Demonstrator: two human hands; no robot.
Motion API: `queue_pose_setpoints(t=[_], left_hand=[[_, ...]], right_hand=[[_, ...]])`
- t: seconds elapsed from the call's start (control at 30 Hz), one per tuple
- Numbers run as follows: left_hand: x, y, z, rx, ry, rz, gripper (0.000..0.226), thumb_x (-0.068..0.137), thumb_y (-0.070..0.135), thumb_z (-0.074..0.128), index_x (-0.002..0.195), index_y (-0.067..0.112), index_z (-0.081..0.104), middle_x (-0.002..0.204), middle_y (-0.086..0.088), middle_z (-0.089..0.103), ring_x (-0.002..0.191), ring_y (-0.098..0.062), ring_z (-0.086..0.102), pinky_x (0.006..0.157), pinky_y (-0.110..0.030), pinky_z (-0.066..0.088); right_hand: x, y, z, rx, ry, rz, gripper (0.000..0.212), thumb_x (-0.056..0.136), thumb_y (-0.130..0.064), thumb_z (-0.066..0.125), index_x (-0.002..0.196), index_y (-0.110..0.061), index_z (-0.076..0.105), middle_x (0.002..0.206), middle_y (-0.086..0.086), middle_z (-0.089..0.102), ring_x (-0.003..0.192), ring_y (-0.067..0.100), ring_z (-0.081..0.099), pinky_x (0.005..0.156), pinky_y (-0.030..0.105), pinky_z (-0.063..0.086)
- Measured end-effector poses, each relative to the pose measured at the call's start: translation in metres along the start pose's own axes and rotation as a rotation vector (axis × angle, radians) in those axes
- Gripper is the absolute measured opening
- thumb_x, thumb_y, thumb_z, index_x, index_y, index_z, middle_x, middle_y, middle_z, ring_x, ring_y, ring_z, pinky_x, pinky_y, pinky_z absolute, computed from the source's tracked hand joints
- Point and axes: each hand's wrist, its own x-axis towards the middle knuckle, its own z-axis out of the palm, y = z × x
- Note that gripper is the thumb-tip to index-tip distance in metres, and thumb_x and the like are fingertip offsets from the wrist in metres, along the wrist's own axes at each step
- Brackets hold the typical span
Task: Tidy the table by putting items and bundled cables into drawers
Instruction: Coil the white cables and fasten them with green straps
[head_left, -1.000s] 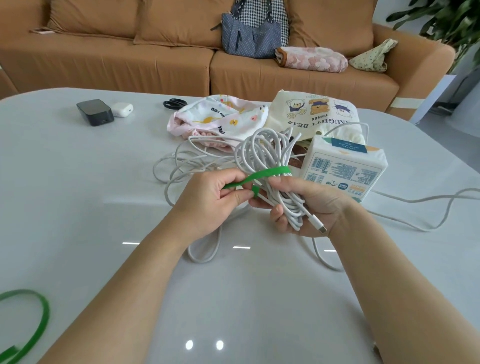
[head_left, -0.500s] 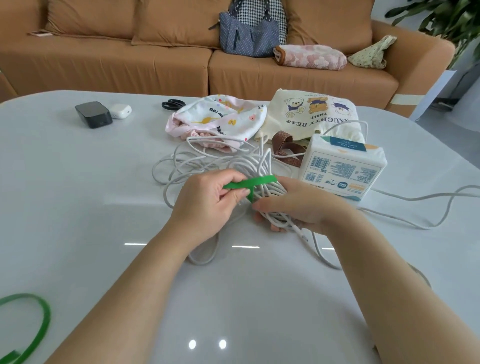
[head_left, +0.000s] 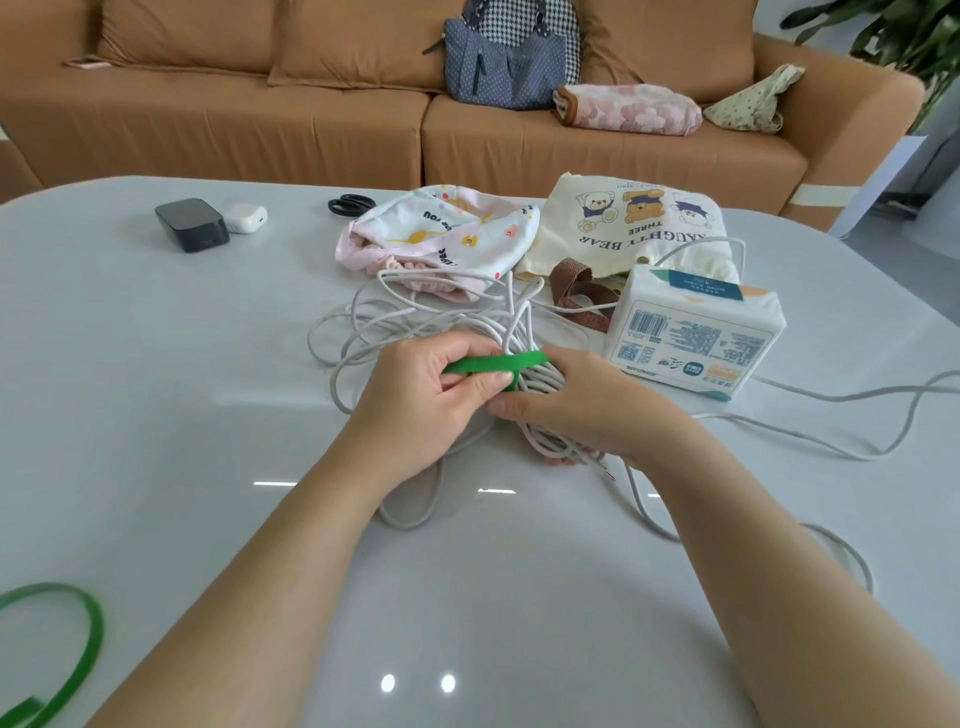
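Observation:
A coiled white cable bundle (head_left: 540, 382) lies low over the middle of the white table (head_left: 156, 415). A green strap (head_left: 493, 364) is looped across it. My left hand (head_left: 431, 395) pinches the strap's free end between thumb and fingers. My right hand (head_left: 587, 405) grips the bundle from the right, fingers curled round the strands. Loose loops of the cable (head_left: 395, 322) spread behind my hands, and its plug end (head_left: 605, 473) sticks out below my right hand. No drawer is in view.
A tissue pack (head_left: 696, 338) stands right of my hands, with a bear tote bag (head_left: 628, 223) and a printed pouch (head_left: 441, 234) behind. Scissors (head_left: 350, 204), a black box (head_left: 192, 224) and a white earbud case (head_left: 247, 218) lie far left. Another green strap (head_left: 67, 654) curls at bottom left. A long white cable (head_left: 831, 415) trails right. A sofa (head_left: 311, 119) stands beyond.
The cable bundle has been lowered from upright in my right hand to near the tabletop. My right hand turned over onto it. My left hand keeps hold of the green strap.

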Motion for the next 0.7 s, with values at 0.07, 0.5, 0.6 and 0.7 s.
queue_pose_setpoints(t=[0.07, 0.5, 0.6, 0.7], left_hand=[[0.0, 0.001, -0.001, -0.01, -0.003, -0.002, 0.028, 0.083, 0.01, 0.071, 0.082, 0.038, 0.068, 0.077, 0.016, 0.07, 0.072, -0.004, 0.067, 0.07, -0.025, 0.053], [0.002, 0.007, -0.006, -0.015, -0.048, -0.077, 0.031, 0.082, 0.008, 0.072, 0.071, 0.036, 0.067, 0.065, 0.015, 0.068, 0.059, 0.001, 0.06, 0.06, -0.011, 0.046], [0.002, 0.01, -0.008, 0.004, -0.056, -0.091, 0.029, 0.082, 0.008, 0.072, 0.073, 0.035, 0.066, 0.062, 0.019, 0.066, 0.057, 0.005, 0.059, 0.058, -0.007, 0.043], [0.003, 0.01, -0.012, 0.01, -0.081, -0.103, 0.028, 0.082, 0.008, 0.071, 0.075, 0.034, 0.067, 0.059, 0.02, 0.064, 0.054, 0.006, 0.057, 0.056, -0.006, 0.039]], right_hand=[[-0.001, 0.0, 0.0, 0.007, -0.006, -0.007, 0.047, 0.069, -0.056, 0.075, 0.111, -0.038, 0.063, 0.096, -0.017, 0.064, 0.086, -0.001, 0.058, 0.068, 0.022, 0.044], [-0.003, -0.001, 0.003, -0.087, 0.024, -0.059, 0.03, 0.082, -0.052, 0.064, 0.102, -0.03, 0.062, 0.093, -0.007, 0.065, 0.081, 0.005, 0.06, 0.069, 0.023, 0.045], [-0.004, -0.001, 0.002, -0.089, 0.015, -0.062, 0.028, 0.083, -0.051, 0.063, 0.102, -0.031, 0.061, 0.087, -0.01, 0.061, 0.074, 0.001, 0.056, 0.06, 0.022, 0.041], [-0.005, -0.003, 0.001, -0.085, -0.011, -0.06, 0.028, 0.084, -0.05, 0.063, 0.104, -0.03, 0.061, 0.079, -0.013, 0.056, 0.064, 0.0, 0.051, 0.056, 0.021, 0.037]])
